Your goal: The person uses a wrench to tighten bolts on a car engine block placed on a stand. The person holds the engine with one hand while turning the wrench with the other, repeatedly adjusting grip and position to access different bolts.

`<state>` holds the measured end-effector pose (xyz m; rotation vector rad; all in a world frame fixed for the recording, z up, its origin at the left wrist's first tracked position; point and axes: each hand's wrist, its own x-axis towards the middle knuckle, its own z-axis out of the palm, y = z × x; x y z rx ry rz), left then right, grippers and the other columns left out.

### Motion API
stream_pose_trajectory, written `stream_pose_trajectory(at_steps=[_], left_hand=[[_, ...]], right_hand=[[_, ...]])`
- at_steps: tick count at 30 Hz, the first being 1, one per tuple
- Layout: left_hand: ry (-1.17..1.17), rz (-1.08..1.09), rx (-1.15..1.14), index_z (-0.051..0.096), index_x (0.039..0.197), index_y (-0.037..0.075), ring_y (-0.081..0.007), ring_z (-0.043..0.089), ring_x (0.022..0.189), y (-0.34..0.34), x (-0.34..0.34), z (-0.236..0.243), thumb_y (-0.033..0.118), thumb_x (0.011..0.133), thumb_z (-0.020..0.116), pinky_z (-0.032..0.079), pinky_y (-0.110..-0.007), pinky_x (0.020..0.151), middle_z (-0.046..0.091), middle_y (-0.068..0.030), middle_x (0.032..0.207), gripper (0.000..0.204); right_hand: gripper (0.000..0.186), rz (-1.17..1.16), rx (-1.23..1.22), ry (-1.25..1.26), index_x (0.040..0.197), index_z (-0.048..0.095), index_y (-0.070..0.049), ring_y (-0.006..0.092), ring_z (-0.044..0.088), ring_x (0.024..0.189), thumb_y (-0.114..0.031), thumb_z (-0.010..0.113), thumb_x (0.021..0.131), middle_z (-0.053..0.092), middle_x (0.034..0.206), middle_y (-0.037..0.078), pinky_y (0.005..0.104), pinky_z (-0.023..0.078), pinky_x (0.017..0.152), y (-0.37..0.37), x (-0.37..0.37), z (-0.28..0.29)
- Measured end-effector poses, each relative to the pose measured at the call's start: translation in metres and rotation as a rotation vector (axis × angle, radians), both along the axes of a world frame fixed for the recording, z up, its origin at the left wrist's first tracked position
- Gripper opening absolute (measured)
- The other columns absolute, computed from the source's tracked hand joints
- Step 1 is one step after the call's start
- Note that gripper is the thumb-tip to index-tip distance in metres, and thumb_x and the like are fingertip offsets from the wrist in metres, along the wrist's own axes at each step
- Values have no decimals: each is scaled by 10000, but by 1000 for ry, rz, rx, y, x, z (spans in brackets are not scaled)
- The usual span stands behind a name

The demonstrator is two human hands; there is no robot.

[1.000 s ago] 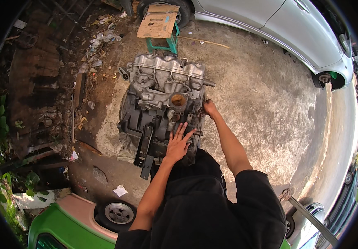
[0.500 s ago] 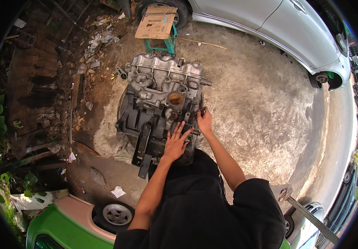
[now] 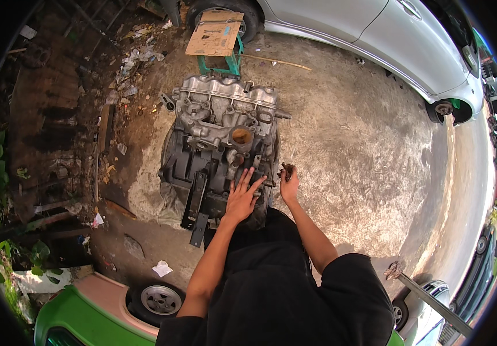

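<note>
A car engine (image 3: 208,131) stands on the ground before me, its upper casting silvery and its block dark. My left hand (image 3: 240,200) lies on the near part of the block with fingers spread, holding nothing. Just off the engine's right side, my right hand (image 3: 289,187) pinches a small dark brown metal part (image 3: 286,168); its exact kind is too small to make out. A dark metal bracket (image 3: 197,199) juts toward me from the block, left of my left hand. An orange-brown round opening (image 3: 241,136) shows in the intake casting.
Beyond the engine stands a green stool (image 3: 222,64) topped with cardboard (image 3: 216,36). A silver car (image 3: 340,23) is parked at the far right. Litter (image 3: 139,60) and rusty sheets (image 3: 46,132) lie left. A green car (image 3: 81,314) is at the near left.
My right hand has drawn slightly down and away from the engine's side, and the dark part in its fingers now shows. My left hand stays on the block.
</note>
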<state>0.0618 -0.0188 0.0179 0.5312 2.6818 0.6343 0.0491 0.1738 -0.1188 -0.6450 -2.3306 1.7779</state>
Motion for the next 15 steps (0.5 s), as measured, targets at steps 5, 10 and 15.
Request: stream_pose_trajectory(at_steps=[5, 10, 15], left_hand=[[-11, 2, -3, 298, 1551, 378, -243, 108, 1543, 1, 0, 1, 149, 932, 663, 225, -608, 1186, 100, -20, 1675, 755], [-51, 5, -25, 299, 1549, 385, -241, 107, 1543, 2, -2, 3, 151, 936, 661, 219, -606, 1190, 99, -11, 1676, 749], [-50, 9, -3, 300, 1549, 384, -241, 102, 1544, 1, -2, 4, 147, 928, 666, 218, -599, 1192, 96, -10, 1677, 759]], right_hand=[[140, 27, -240, -15, 1087, 612, 45, 196, 730, 775, -28, 618, 967, 709, 907, 142, 317, 570, 692, 25, -25, 3], [187, -29, -297, -2, 1047, 633, 36, 146, 618, 624, -143, 589, 1015, 674, 778, 106, 296, 490, 583, 34, -49, 3], [377, -28, -318, -284, 975, 596, 24, 143, 534, 560, -314, 462, 1072, 601, 695, 68, 317, 417, 532, 35, -71, -13]])
